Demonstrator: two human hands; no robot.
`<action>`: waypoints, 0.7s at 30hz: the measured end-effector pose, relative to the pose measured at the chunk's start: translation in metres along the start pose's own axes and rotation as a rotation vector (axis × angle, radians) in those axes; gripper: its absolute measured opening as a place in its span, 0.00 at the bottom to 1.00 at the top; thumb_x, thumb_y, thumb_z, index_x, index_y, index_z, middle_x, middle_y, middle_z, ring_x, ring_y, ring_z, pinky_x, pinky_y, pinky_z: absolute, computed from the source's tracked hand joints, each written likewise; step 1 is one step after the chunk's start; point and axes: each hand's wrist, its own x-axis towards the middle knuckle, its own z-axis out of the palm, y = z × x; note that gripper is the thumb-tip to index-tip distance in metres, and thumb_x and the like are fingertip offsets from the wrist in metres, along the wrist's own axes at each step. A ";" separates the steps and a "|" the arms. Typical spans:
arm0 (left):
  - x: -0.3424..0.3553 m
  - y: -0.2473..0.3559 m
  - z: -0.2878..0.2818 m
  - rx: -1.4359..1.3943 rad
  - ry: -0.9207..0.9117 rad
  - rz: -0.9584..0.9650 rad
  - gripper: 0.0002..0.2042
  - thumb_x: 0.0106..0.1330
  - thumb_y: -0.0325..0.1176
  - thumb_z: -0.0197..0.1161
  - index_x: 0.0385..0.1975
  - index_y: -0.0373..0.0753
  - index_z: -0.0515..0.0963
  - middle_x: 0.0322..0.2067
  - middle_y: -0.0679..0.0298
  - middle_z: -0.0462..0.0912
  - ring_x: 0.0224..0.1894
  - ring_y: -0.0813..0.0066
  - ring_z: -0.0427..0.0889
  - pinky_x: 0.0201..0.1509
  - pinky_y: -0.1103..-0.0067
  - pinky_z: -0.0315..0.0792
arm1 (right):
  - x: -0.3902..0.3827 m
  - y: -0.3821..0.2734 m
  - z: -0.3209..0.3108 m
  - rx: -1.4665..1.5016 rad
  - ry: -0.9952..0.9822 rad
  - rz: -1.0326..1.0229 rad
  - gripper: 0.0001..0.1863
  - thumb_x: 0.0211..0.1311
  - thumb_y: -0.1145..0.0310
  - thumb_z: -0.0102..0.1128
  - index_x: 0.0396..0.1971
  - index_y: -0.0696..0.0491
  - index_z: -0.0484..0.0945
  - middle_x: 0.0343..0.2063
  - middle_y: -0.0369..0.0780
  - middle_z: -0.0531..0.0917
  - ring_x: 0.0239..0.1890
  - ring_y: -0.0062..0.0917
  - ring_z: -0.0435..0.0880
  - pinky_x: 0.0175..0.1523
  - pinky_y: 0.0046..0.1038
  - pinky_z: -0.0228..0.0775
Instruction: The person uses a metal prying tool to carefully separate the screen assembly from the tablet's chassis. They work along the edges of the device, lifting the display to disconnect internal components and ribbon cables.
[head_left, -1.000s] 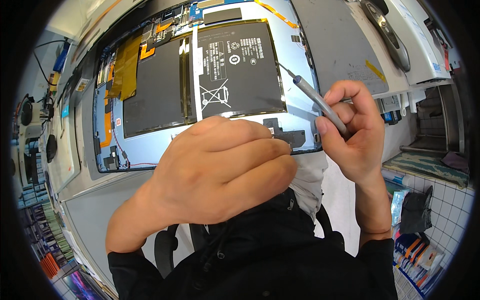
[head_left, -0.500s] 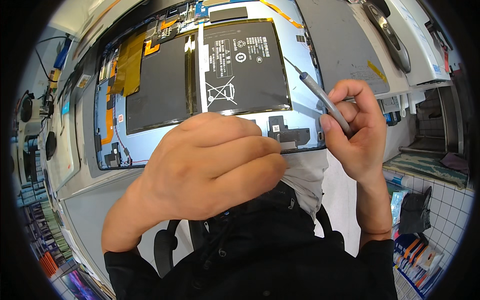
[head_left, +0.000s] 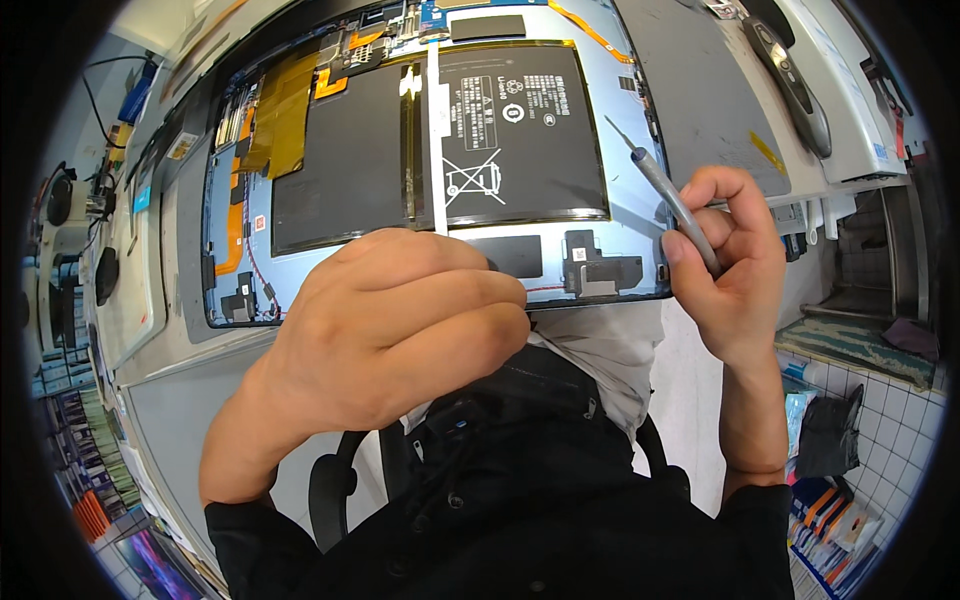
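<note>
An opened tablet [head_left: 630, 240] lies at the bench's front edge, showing a large black battery [head_left: 525, 135] with a white vertical strip, yellow film [head_left: 280, 120], orange ribbon cables [head_left: 590, 30] and black parts [head_left: 600, 270] along the near side. My left hand [head_left: 390, 325] is over the tablet's lower edge, fingers curled together; whatever they hold is hidden beneath them. My right hand [head_left: 730, 270] grips a slim grey screwdriver-like tool [head_left: 662, 180] at the tablet's right, its thin tip pointing up-left over the frame beside the battery.
A grey mat [head_left: 710, 90] extends right, with a dark elongated tool [head_left: 785, 85] beside a white box [head_left: 855, 120]. White boards and dark equipment [head_left: 100, 200] line the left. Below are an office chair [head_left: 330, 500] and, at lower right, packets [head_left: 825, 510].
The tablet sits farther right in the picture, and my right hand with the tool has shifted right too. My left hand has moved left along the lower edge, exposing more of that edge.
</note>
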 end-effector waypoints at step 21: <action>-0.021 0.000 -0.019 0.012 -0.019 -0.101 0.05 0.51 0.30 0.62 0.26 0.39 0.77 0.31 0.67 0.80 0.34 0.69 0.80 0.35 0.76 0.73 | -0.002 0.002 -0.002 -0.039 -0.007 -0.027 0.16 0.59 0.85 0.54 0.45 0.56 0.65 0.20 0.29 0.74 0.21 0.04 0.64 0.25 0.10 0.51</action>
